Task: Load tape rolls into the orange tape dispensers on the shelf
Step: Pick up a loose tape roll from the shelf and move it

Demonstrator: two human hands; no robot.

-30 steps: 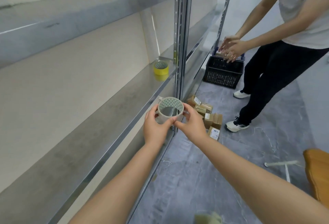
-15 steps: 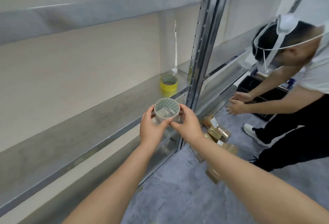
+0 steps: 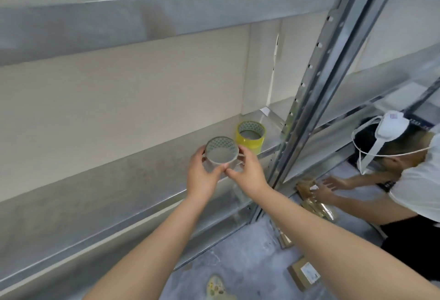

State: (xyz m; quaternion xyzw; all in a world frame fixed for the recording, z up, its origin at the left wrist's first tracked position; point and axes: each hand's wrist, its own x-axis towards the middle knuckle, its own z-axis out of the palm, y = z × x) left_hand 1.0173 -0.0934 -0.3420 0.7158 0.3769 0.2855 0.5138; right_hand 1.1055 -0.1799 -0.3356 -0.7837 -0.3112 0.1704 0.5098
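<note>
A clear tape roll (image 3: 221, 154) with a patterned grey core is held upright between both hands, just above the front part of the metal shelf (image 3: 119, 195). My left hand (image 3: 202, 176) grips its left side and my right hand (image 3: 247, 173) grips its right side, thumbs meeting at the front. Right behind it a yellow tape roll (image 3: 251, 136) stands on the same shelf near the upright post. No orange dispenser is in view.
A steel upright post (image 3: 316, 85) stands right of the rolls. Another person (image 3: 404, 180) crouches at the right, hands on brown packages (image 3: 316, 202) on the grey floor. A small carton (image 3: 304, 273) lies on the floor. An upper shelf (image 3: 142, 9) overhangs.
Both hands have carried the clear roll forward over the shelf, close to the yellow roll. The other person has bent down from standing to the packages on the floor.
</note>
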